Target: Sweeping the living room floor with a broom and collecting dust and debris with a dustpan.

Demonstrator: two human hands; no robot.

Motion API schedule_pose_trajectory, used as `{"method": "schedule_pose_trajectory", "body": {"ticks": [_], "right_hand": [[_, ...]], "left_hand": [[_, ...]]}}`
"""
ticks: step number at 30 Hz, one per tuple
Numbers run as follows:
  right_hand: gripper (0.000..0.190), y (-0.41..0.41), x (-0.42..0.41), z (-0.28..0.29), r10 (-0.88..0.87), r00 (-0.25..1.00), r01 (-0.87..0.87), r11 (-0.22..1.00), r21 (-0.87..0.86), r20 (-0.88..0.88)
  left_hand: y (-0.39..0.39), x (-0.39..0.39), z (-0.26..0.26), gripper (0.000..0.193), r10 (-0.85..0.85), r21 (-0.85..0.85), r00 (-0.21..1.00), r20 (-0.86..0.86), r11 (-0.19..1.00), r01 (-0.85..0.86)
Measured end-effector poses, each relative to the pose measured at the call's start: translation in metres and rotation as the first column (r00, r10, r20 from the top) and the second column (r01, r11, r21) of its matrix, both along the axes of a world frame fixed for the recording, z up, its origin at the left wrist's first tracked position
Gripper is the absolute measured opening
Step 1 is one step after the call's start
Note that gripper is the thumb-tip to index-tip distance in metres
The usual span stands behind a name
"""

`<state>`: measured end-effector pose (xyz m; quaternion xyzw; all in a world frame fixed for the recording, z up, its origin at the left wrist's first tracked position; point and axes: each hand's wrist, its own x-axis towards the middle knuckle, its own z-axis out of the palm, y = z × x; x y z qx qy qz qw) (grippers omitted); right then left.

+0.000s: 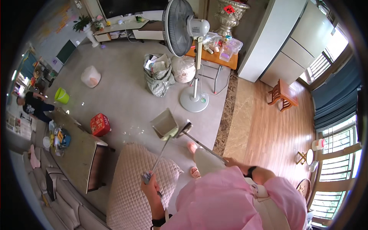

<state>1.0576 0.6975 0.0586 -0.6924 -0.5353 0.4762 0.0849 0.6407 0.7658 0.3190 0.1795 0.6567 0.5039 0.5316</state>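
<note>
My left hand [150, 185] is closed around the upper end of the handle of a long-handled dustpan [164, 123]. The pan is greyish beige with a pale green part near the handle joint, and it appears to be on the grey tiled floor. In my right hand [230, 162] is the handle of a broom [203, 146]. Its dark head [184, 129] is just right of the dustpan, close to its edge; whether they touch is unclear. My feet in pink slippers [195, 172] are just below the broom head. Any dirt in the pan is too small to make out.
A standing fan [194, 99] and a stuffed grey sack [159, 74] are ahead. On my left are a quilted pink-covered seat [138, 178], a red stool [100, 124], and a long table [77, 146]. A wooden stool [283, 93] is right. Another person [34, 106] is far left.
</note>
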Motion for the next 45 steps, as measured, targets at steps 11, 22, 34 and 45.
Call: {"method": "schedule_pose_trajectory", "body": {"ticks": [11,22,34,45], "right_hand": [[0.053,0.374,-0.115,0.061,0.042,0.993,-0.088,0.892,-0.442,-0.114],[0.051,0.607,-0.242,0.046,0.005,0.976,-0.098,0.902,-0.42,-0.219],[0.056,0.817,-0.382,0.004,0.014,0.987,-0.062,0.953,-0.296,-0.163],[0.052,1.019,-0.467,0.006,-0.388,0.9,0.292,0.875,-0.386,-0.2]], "left_hand": [[0.19,-0.06,0.007,0.023,0.28,-0.113,0.95,-0.14,0.948,-0.297],[0.373,-0.141,0.021,0.021,0.49,-0.165,0.861,-0.134,0.846,-0.507],[0.664,-0.316,0.002,0.02,0.254,-0.102,0.95,-0.181,0.956,-0.275],[0.882,-0.389,-0.009,0.019,0.037,-0.082,0.968,-0.247,0.995,-0.059]]}}
